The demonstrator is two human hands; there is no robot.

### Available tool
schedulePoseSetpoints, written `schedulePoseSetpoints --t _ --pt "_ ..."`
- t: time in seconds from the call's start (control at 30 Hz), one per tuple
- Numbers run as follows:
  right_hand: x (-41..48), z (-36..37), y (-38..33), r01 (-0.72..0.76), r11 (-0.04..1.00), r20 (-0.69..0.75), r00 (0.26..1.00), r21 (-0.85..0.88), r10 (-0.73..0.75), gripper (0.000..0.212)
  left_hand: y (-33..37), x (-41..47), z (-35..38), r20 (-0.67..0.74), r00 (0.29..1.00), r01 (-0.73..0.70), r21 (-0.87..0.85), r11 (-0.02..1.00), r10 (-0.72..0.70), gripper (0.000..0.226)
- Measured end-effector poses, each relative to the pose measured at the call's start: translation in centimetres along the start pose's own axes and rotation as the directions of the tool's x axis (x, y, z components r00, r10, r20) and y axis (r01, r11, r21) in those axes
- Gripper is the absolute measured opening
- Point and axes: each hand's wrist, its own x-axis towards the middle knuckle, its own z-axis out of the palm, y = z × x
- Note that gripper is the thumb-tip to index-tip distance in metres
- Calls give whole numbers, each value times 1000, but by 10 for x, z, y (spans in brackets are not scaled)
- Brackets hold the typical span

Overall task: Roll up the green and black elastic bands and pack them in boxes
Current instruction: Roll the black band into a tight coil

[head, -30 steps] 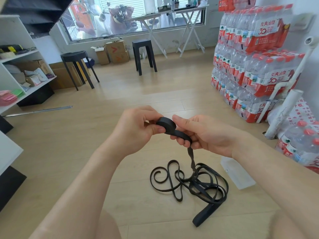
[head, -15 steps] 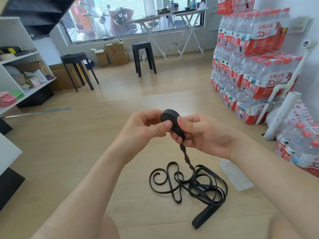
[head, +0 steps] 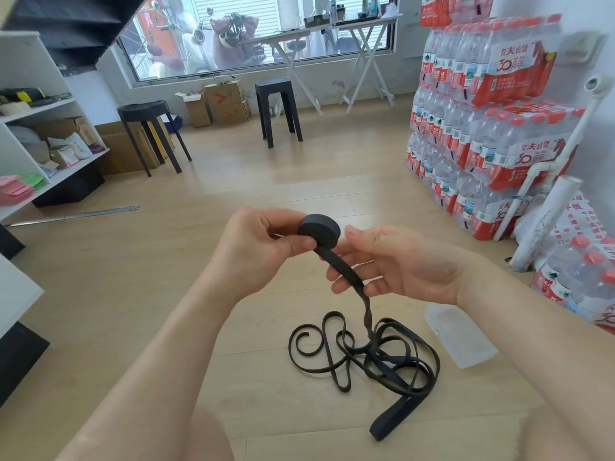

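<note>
Head view: the left hand (head: 259,251) pinches the rolled end of the black elastic band (head: 319,229). The right hand (head: 399,261) curls loosely round its strap, which runs down and rightward to loose loops on the floor (head: 266,377).

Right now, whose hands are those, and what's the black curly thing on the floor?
The camera sits on a person's head, looking down, so you see their own hands. The left hand pinches a tight roll of black elastic band. The strap runs through the fingers of the right hand. The rest lies in loose loops on the wooden floor, not yet rolled. Beside them lies a clear plastic box. Packs of water bottles are stacked on the right.
</note>
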Motion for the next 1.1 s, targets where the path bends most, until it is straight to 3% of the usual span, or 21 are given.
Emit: schedulePoseSetpoints --t 0.2,0.33,0.43,0.53,0.6,0.73,0.93,1.1 --pt "0 0 0 10 993 -109 994 -114 -23 11 6 -1 -2 28 998 52 112 992 -56 40" --pt "1 5 -2 57 951 -179 977 -305 -116 12 6 0 -4 -1 998 55 221 974 -56 42" --pt "0 17 -1 131 738 -238 897 -662 -372 39 6 -1 -5 -33 995 98 243 965 -93 33" --pt "-1 22 1 261 482 -132 758 -837 -639 57 7 0 -6 -27 988 155 231 961 -153 27" --pt "-1 21 1 310 387 -56 714 -868 -698 60 7 -1 -6 -6 983 182 230 956 -186 25" --pt "1 20 -1 329 268 48 707 -905 -706 54 7 -1 -8 45 974 202 253 946 -220 19" --pt "4 22 0 280 263 5 692 -923 -722 47 7 -1 -7 99 969 197 237 951 -226 15" --pt "8 22 4 274 257 22 721 -927 -692 48 3 -1 -9 147 956 210 260 943 -253 13"
